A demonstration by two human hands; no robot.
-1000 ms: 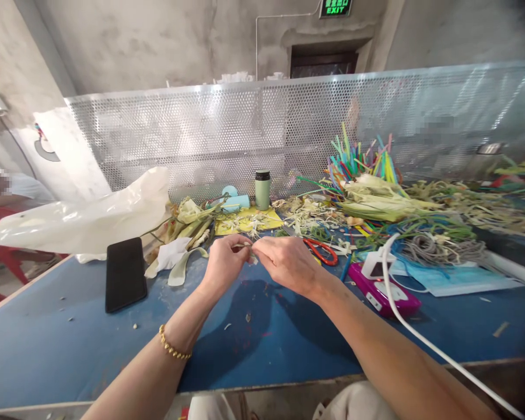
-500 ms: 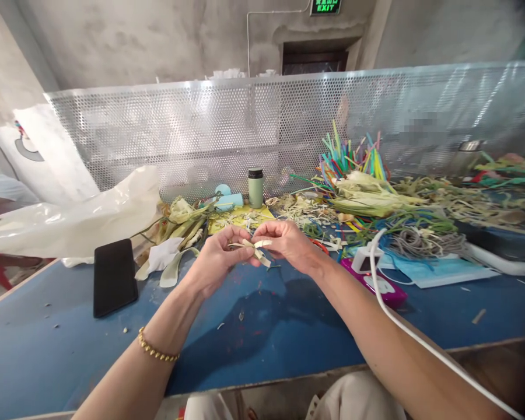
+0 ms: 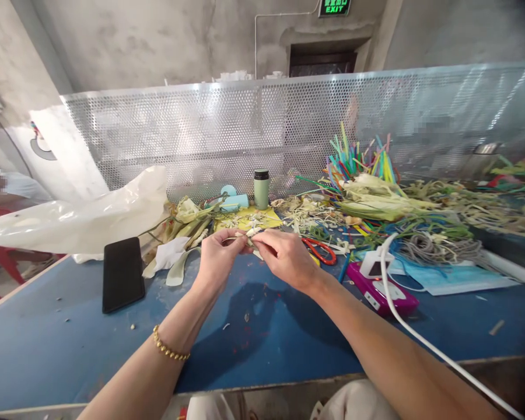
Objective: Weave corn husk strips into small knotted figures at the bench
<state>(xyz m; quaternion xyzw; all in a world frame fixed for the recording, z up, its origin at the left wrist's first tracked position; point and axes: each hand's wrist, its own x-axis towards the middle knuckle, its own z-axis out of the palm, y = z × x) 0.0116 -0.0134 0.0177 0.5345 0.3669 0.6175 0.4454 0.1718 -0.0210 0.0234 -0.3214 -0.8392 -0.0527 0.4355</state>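
Note:
Pale husk strips [image 3: 250, 238] are pinched between my two hands above the blue table [image 3: 289, 350]. My left hand [image 3: 221, 256], below a wrist with a gold bead bracelet [image 3: 168, 350], is closed on them with thumb and forefinger. From the right, my right hand [image 3: 284, 256] grips the same strips, its fingertips nearly touching those of the left. The fingers hide most of the strips. Behind them, more small pale pieces lie on a yellow sheet [image 3: 269, 218].
Left: a black phone [image 3: 122, 275], white scraps and a plastic bag [image 3: 83, 224]. Behind: a green bottle [image 3: 261, 191] and a perforated metal screen [image 3: 192, 134]. Right: red-handled scissors [image 3: 326, 251], a purple power strip [image 3: 387, 294] with a white cable, husks [image 3: 371, 198], a blue mask [image 3: 455, 279].
The fingers have closed in over the strips, which show less than before. My right hand is turned more palm-down. The whole view has shifted slightly, bringing the scissors more into sight.

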